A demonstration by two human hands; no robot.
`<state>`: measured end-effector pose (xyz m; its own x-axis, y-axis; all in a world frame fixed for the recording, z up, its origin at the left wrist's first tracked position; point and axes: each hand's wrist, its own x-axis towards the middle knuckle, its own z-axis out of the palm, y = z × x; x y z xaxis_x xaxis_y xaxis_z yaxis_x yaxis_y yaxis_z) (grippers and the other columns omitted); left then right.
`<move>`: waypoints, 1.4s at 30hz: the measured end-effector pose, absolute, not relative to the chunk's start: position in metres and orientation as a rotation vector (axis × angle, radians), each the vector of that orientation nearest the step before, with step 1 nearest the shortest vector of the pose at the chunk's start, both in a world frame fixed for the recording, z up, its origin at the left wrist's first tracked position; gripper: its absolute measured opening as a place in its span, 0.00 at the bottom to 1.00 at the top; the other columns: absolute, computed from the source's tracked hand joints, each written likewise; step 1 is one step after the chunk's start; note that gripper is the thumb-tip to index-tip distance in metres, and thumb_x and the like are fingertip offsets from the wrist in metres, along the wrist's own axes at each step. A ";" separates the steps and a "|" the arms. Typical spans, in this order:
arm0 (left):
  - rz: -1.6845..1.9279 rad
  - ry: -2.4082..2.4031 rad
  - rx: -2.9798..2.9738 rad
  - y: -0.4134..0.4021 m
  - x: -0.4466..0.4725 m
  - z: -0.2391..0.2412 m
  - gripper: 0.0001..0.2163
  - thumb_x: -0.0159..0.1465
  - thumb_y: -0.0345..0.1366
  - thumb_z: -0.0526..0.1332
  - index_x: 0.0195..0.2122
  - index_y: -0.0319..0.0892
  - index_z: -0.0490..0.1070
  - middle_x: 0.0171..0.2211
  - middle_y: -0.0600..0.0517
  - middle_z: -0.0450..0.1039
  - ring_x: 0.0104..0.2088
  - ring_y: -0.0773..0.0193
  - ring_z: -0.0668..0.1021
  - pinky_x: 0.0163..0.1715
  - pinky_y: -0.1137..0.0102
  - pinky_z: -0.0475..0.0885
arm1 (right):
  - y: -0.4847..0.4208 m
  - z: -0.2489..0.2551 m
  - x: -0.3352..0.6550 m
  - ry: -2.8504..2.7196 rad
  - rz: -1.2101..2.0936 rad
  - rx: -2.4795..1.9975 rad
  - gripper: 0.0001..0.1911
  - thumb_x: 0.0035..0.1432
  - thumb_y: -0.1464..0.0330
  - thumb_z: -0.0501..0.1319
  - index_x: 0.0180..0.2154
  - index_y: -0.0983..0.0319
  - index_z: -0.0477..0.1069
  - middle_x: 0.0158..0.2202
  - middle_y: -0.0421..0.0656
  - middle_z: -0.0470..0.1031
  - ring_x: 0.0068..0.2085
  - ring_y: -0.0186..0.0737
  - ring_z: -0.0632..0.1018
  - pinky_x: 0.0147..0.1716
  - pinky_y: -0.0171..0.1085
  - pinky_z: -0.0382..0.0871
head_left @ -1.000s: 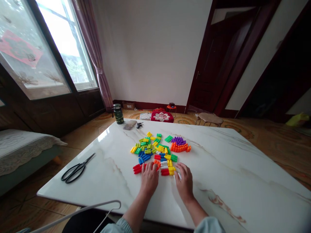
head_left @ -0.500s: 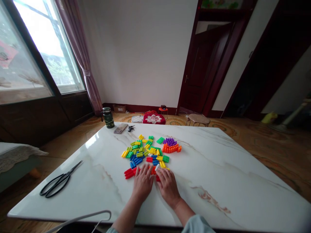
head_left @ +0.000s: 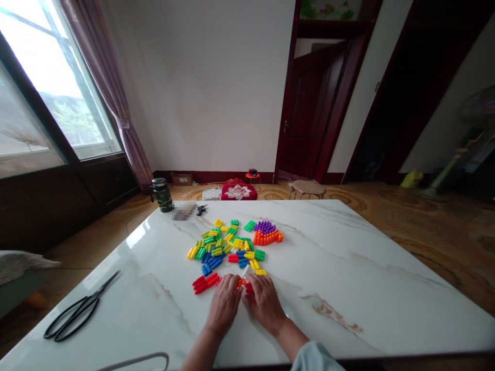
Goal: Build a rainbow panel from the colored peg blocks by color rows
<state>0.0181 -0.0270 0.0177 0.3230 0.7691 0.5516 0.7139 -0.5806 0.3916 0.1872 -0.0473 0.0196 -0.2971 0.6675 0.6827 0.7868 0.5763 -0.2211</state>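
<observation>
A heap of small plastic bullet-shaped blocks (head_left: 224, 245) in yellow, green, blue and red lies on the white marble table (head_left: 367, 268). A joined purple and orange cluster (head_left: 266, 233) sits at the heap's far right. Red blocks (head_left: 205, 282) lie just left of my hands. My left hand (head_left: 225, 306) and my right hand (head_left: 263, 302) rest side by side at the heap's near edge, fingers curled together over orange and red blocks (head_left: 243, 282) between them. A white piece (head_left: 245, 270) sticks up just beyond the fingertips.
Black scissors (head_left: 75, 313) lie at the table's near left. A dark green bottle (head_left: 162, 195), a blurred flat object (head_left: 184, 211) and keys (head_left: 201, 209) sit at the far left edge. A stool (head_left: 307, 188) and red cushion (head_left: 238, 191) are on the floor beyond.
My right hand has slid left to meet my left hand, and both have closed over the orange and red blocks. The camera view has tilted up and shifted right.
</observation>
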 end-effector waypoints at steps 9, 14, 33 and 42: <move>1.067 1.183 2.565 -0.030 0.016 0.017 0.15 0.70 0.39 0.49 0.53 0.41 0.68 0.43 0.44 0.76 0.43 0.60 0.78 0.44 0.65 0.75 | -0.045 0.017 0.189 -1.990 -0.175 -1.083 0.11 0.67 0.66 0.52 0.48 0.60 0.68 0.40 0.47 0.78 0.40 0.44 0.78 0.43 0.46 0.73; 1.042 1.185 2.575 -0.030 0.015 0.015 0.17 0.69 0.43 0.52 0.54 0.41 0.67 0.46 0.43 0.74 0.47 0.58 0.77 0.47 0.63 0.74 | -0.048 0.017 0.189 -1.935 -0.098 -1.043 0.11 0.67 0.66 0.51 0.45 0.60 0.69 0.40 0.46 0.78 0.40 0.43 0.77 0.43 0.45 0.72; 1.146 1.524 2.514 -0.010 0.016 -0.018 0.20 0.67 0.46 0.54 0.55 0.40 0.67 0.52 0.41 0.73 0.53 0.51 0.75 0.51 0.54 0.72 | 0.044 -0.006 0.305 -1.222 -0.075 -1.656 0.12 0.53 0.70 0.53 0.39 0.62 0.69 0.39 0.49 0.74 0.34 0.42 0.75 0.36 0.40 0.71; 1.137 1.523 2.500 -0.011 0.017 -0.013 0.20 0.67 0.45 0.55 0.55 0.41 0.68 0.51 0.42 0.74 0.52 0.51 0.76 0.50 0.55 0.73 | 0.035 -0.005 0.291 -1.462 -0.155 -1.772 0.07 0.53 0.72 0.58 0.33 0.60 0.75 0.43 0.49 0.72 0.44 0.44 0.74 0.46 0.41 0.68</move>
<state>0.0167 -0.0115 -0.0135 0.2676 0.7726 0.5757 0.7718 -0.5296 0.3520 0.2907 0.0348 -0.0048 0.3200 0.7650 0.5589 0.8651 0.0046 -0.5017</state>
